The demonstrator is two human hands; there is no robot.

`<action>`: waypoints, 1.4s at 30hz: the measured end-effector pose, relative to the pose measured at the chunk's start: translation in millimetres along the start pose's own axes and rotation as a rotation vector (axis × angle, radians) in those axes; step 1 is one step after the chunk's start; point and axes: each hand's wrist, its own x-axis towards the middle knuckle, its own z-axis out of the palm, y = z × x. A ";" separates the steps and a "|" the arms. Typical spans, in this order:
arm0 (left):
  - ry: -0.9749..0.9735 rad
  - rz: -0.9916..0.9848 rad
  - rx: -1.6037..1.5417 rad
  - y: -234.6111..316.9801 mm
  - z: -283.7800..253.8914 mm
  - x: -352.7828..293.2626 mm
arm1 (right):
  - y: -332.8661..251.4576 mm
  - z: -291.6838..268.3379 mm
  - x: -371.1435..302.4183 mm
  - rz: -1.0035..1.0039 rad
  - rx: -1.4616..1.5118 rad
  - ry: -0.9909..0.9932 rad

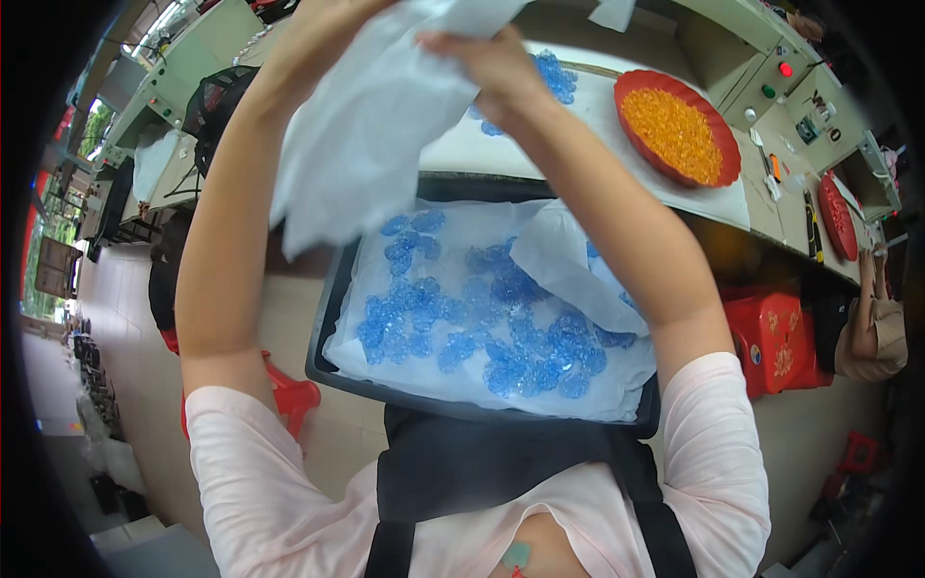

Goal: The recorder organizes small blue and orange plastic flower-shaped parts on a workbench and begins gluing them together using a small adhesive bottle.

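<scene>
A thin white sheet [371,135], soft like tissue or cloth, hangs creased above the tray. My right hand [487,67] pinches it near the top of the view, fingers closed on its edge. At the upper border, my left hand [349,12] is right beside the sheet; its fingers are cut off, so their grip is hidden. Below, a dark tray [482,407] lined with white sheeting sits before my apron. Clusters of clear blue faceted pieces [525,352] lie scattered on the lining. A folded white sheet [573,265] covers part of the tray's right side.
On the white-topped bench beyond are more blue pieces [554,77] and a red scalloped bowl [729,144] of small orange pieces. Tools and another red dish [836,217] lie farther right. A red stool [294,395] stands left below; another person's arm [864,328] shows at right.
</scene>
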 end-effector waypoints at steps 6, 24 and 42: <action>-0.057 -0.241 0.183 -62.2 -31.3 -71.1 | -33.5 -21.6 -53.1 -0.001 -0.547 -0.283; -1.259 -0.113 0.806 18.3 -73.8 -240.4 | -98.1 -74.1 -251.8 0.235 -1.302 -0.831; -1.333 0.029 0.999 24.8 -50.4 -236.2 | -63.9 -81.5 -232.8 0.141 -1.340 -0.252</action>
